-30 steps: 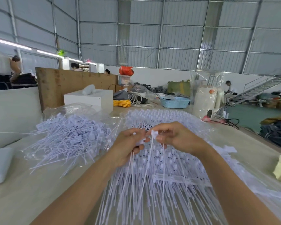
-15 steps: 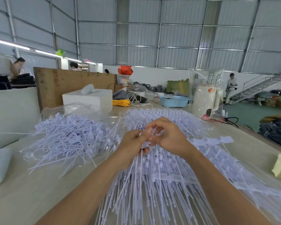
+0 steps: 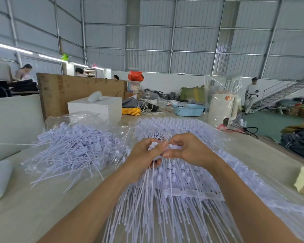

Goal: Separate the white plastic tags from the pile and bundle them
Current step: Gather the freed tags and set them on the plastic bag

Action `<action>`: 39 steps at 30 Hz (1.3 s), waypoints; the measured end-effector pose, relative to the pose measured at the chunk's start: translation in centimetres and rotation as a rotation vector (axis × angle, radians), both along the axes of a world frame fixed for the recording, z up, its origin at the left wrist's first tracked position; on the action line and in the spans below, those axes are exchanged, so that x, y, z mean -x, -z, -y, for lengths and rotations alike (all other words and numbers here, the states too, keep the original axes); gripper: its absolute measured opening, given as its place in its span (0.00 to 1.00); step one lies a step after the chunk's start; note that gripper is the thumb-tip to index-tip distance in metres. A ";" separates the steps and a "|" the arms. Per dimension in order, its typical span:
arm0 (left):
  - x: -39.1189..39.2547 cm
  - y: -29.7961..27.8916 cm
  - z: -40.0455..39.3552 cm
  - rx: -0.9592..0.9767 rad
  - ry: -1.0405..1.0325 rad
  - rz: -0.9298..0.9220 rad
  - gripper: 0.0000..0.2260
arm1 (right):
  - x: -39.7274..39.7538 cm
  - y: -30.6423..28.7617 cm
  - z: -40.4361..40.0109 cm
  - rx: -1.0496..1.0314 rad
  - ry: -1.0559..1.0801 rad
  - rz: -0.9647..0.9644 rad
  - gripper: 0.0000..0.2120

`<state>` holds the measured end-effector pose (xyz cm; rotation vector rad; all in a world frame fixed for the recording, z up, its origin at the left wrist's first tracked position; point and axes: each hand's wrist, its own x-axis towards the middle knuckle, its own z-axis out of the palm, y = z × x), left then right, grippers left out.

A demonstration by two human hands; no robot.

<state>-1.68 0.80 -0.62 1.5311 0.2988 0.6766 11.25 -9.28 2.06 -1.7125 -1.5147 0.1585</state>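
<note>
Both hands have closed together since a second ago: our left hand (image 3: 144, 153) grips gathered tags (image 3: 152, 174), right hand (image 3: 186, 151) pinches another; loose pile (image 3: 74, 146) at ten o'clock.

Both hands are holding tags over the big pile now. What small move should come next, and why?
Probably pull the right hand away to snap its tag free, since the left hand already grips a small bunch of tags whose tails hang over the pile.
</note>
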 end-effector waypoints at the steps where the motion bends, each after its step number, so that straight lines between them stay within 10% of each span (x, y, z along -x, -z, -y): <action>1: 0.0 0.1 0.1 -0.028 -0.002 -0.003 0.15 | 0.1 0.1 -0.2 0.009 0.004 0.015 0.12; 14: 0.5 0.0 0.3 -0.170 -0.034 -0.078 0.14 | 0.5 0.0 0.5 0.166 -0.152 0.023 0.10; 27: 1.6 -1.0 -0.4 0.000 0.401 0.140 0.13 | -0.1 -0.9 2.0 0.336 -0.305 -0.099 0.10; 39: 4.2 -6.7 -3.3 0.252 0.055 0.278 0.05 | -1.7 1.8 -0.2 0.128 -0.054 0.031 0.19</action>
